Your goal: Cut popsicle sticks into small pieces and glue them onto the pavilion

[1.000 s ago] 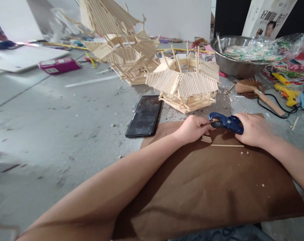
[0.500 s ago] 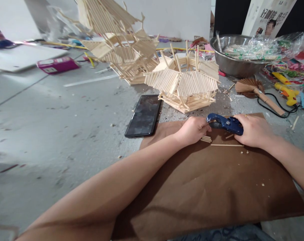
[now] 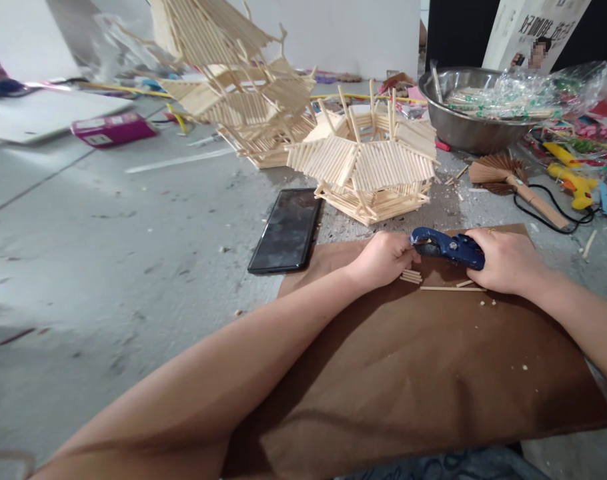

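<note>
My right hand (image 3: 503,259) grips the handles of a dark blue cutter (image 3: 448,247), whose curved jaws point left. At the jaws, the fingers of my left hand (image 3: 386,259) are pinched together; what they hold is too small to make out. Several short cut sticks (image 3: 411,276) lie in a little stack beneath my left hand. A longer thin stick (image 3: 452,289) rests on the brown sheet (image 3: 408,373), with another short stick (image 3: 465,283) near my right fingers.
Behind my hands stand a stick-built ring structure (image 3: 383,163) and a taller tiered one (image 3: 243,100). A black phone (image 3: 286,230) lies left, a metal bowl (image 3: 473,130) back right. At the right are a brown paper fan (image 3: 498,175) and a yellow glue gun (image 3: 573,185).
The cutter has shifted very slightly left. The short stick near my right hand lies a little lower and further right. My hands have barely moved.
</note>
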A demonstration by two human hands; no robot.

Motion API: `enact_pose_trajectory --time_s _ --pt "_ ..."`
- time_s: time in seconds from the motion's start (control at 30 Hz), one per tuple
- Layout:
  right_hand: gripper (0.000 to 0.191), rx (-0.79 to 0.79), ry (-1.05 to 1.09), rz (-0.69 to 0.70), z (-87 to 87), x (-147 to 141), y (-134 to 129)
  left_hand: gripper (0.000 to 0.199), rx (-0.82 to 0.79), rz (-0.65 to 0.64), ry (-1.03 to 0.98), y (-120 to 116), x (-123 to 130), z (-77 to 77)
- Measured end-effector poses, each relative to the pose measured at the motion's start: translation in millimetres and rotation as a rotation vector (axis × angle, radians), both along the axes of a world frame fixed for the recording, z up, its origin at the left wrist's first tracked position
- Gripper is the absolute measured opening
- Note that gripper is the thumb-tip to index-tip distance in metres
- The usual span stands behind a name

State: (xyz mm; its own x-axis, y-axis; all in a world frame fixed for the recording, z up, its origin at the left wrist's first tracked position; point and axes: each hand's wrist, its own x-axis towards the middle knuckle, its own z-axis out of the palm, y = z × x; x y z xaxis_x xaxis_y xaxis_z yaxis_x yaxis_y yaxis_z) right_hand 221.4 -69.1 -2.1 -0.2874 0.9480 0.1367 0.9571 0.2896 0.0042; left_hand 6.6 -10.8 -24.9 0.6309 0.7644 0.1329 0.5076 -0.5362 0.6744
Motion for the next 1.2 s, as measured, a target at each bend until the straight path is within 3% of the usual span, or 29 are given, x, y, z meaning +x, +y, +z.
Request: enact_pose_trajectory --time_s 1.2 --pt "0.03 -0.04 -0.048 -0.03 0.1 -0.8 -0.1 0.023 -0.045 0.002 -0.037 -0.6 0.3 2.1"
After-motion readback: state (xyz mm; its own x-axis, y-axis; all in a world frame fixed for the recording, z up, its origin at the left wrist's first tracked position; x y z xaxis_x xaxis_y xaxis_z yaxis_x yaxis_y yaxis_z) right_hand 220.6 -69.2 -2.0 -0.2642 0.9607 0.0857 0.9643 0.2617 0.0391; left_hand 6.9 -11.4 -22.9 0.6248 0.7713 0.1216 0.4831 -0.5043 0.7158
